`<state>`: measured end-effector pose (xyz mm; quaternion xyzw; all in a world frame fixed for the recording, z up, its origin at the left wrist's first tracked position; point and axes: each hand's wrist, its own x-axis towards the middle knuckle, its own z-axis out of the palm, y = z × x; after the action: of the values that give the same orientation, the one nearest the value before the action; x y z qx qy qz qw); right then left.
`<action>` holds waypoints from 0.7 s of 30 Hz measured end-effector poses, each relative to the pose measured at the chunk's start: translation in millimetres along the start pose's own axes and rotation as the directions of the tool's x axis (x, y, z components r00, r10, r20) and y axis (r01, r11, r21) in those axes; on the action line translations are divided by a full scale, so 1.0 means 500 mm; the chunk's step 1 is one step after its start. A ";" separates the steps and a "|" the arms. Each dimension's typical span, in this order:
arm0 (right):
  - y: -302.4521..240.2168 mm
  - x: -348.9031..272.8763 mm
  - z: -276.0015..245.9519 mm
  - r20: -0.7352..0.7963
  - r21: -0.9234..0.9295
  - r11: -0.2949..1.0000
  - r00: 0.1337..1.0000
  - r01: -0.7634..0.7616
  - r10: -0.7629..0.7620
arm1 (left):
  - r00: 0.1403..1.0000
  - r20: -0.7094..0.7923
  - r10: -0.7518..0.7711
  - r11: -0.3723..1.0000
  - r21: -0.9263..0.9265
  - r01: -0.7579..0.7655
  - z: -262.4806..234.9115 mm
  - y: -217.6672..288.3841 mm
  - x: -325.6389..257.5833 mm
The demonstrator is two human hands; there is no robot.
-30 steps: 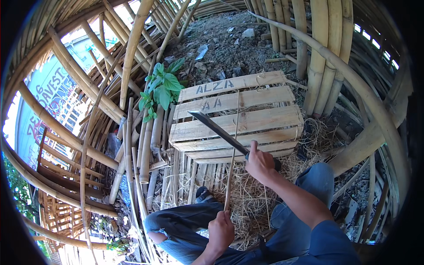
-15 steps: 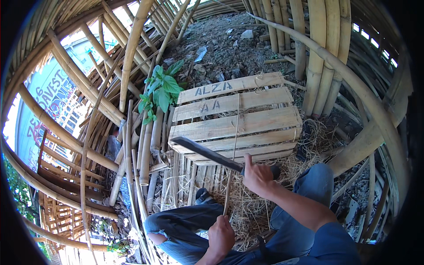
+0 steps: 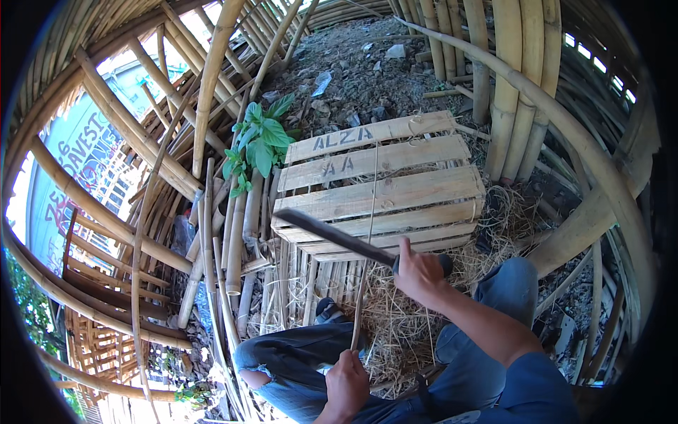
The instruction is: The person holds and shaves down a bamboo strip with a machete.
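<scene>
My left hand (image 3: pixel 347 384) is closed around the lower end of a thin bamboo strip (image 3: pixel 359 311), low in front of my lap. The strip rises from my fist and passes in front of a slatted wooden crate (image 3: pixel 381 189). In my right hand (image 3: pixel 419 274) is the dark handle of a machete (image 3: pixel 328 232), with the index finger stretched along it. Its long dark blade points to the left, and it crosses the strip just in front of the crate's near side. Whether the edge touches the strip, I cannot tell.
My bent legs in jeans (image 3: pixel 296 357) flank the working space. Straw (image 3: pixel 395 311) and shavings cover the ground between them. Bamboo poles (image 3: pixel 233 240) and a green leafy plant (image 3: pixel 263 145) stand left of the crate. Thick bamboo posts (image 3: pixel 524 92) rise at the right.
The bamboo strip and my left hand have shifted slightly left, the left hand also a little down. My right hand and the machete have moved slightly up; both grips stay the same.
</scene>
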<state>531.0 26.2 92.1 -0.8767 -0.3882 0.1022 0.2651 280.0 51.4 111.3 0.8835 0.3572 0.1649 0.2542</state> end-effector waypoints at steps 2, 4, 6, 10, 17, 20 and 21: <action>0.016 0.014 0.005 0.000 -0.014 1.000 1.000 -0.026 0.026 | 0.994 0.088 -0.063 0.997 -0.028 0.066 0.000 -0.004 -0.014; 0.006 0.012 -0.004 0.026 -0.044 0.999 0.999 -0.030 0.031 | 0.999 0.025 -0.030 0.998 -0.045 0.031 0.007 -0.007 -0.025; 0.003 -0.014 0.007 0.038 -0.045 0.999 0.999 0.017 -0.016 | 0.999 -0.033 0.002 0.998 -0.061 -0.004 0.008 -0.006 -0.026; 0.016 0.006 -0.005 0.029 -0.037 0.999 1.000 0.003 -0.002 | 0.991 0.027 -0.131 0.977 -0.166 0.134 -0.015 0.020 -0.034; 0.009 -0.010 -0.015 0.052 -0.047 0.999 0.999 0.005 -0.003 | 0.957 0.102 -0.271 0.899 -0.327 0.290 -0.028 0.019 -0.039; 0.024 0.002 -0.013 -0.006 -0.066 0.998 1.000 -0.006 0.006 | 0.961 0.144 -0.235 0.915 -0.302 0.269 -0.043 0.022 -0.057; 0.032 0.018 -0.016 -0.006 -0.067 0.998 1.000 -0.011 0.010 | 0.961 0.149 -0.233 0.915 -0.303 0.268 -0.043 0.018 -0.066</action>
<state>550.2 20.8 90.2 -0.8874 -0.3861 0.0878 0.2359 252.2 29.5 130.2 0.7852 0.4214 0.1380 0.4323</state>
